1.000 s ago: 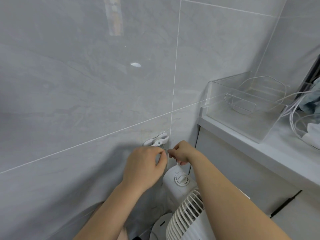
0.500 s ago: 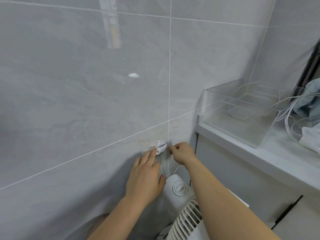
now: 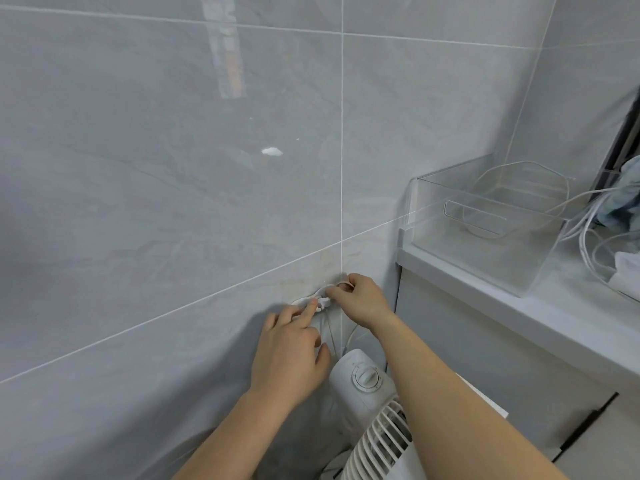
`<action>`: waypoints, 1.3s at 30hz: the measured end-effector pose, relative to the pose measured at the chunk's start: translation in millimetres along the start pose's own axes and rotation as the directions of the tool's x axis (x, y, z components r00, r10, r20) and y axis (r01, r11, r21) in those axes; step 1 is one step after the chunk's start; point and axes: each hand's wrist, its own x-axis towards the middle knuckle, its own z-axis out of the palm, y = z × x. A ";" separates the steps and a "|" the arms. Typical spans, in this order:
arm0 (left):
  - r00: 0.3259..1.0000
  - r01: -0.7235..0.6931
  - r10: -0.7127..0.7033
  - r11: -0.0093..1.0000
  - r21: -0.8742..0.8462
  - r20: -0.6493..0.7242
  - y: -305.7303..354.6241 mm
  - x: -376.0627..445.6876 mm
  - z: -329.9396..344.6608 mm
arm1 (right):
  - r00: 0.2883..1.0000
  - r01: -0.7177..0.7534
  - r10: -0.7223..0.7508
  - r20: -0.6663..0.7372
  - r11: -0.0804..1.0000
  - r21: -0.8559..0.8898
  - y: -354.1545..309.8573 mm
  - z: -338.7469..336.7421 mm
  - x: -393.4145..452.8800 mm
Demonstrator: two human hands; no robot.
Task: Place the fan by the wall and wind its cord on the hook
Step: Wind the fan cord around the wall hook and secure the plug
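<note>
**Cord handled at a wall hook above a standing fan**

A clear plastic bin (image 3: 485, 233) rests on the grey counter (image 3: 519, 306) at right; through its walls a loop of thin white wire is visible, though whether the loop lies inside the bin or behind it cannot be told. Beside the bin lie loose white cables (image 3: 585, 237) and a bundle of blue-grey cloth (image 3: 623, 192).

The white fan (image 3: 374, 410) stands on the floor against the tiled wall (image 3: 173, 202), in the corner formed by the wall and the cabinet (image 3: 485, 368) under the counter. Its long axis is upright; the control knob faces upward toward the camera, and the slatted grille faces away from the wall.

The thin white cord (image 3: 349, 336) runs upward from behind the fan to the white hook (image 3: 322, 301) on the wall. The right hand (image 3: 360, 301) pinches a loop of cord just right of the hook, fingers curled round it. The left hand (image 3: 291, 355) has its index finger extended, the tip touching the hook and cord; the other fingers are loosely bent.
</note>
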 end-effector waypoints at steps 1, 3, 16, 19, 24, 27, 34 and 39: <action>1.000 0.000 0.000 1.000 -0.006 -0.013 0.0 0.4 -0.3 | 0.999 0.042 -0.043 -0.014 0.998 -0.051 -0.6 2.0 -0.5; 0.999 0.003 -0.004 1.000 -0.019 -0.035 0.2 1.6 -0.1 | 0.995 0.087 -0.091 -0.028 0.990 -0.115 -1.9 3.6 -1.3; 0.981 0.012 -0.071 0.951 -0.308 -0.181 10.7 -13.1 3.4 | 0.970 0.126 -0.151 0.190 0.982 0.140 -10.9 -0.2 -14.6; 0.980 0.097 -0.175 0.841 -0.532 -0.098 16.1 -19.9 6.7 | 0.959 0.145 -0.172 0.224 0.981 0.129 -15.4 5.7 -15.5; 0.951 0.257 -0.306 0.687 -0.679 0.050 13.1 -13.3 0.4 | 0.956 0.152 -0.178 0.235 0.980 0.125 -12.9 7.6 -16.9; 0.906 0.350 -0.413 0.618 -0.704 0.089 0.4 -11.7 -7.6 | 0.958 0.144 -0.170 0.232 0.982 0.123 -13.3 3.9 -18.7; 0.906 0.391 -0.424 0.824 -0.409 0.012 -26.9 -21.4 -13.9 | 0.968 0.184 -0.173 0.184 0.982 -0.045 -11.5 1.7 -20.5; 0.891 0.406 -0.453 0.819 -0.406 -0.022 -23.2 -23.3 -8.1 | 0.960 0.108 -0.059 0.274 0.980 -0.165 -9.8 -0.4 -24.3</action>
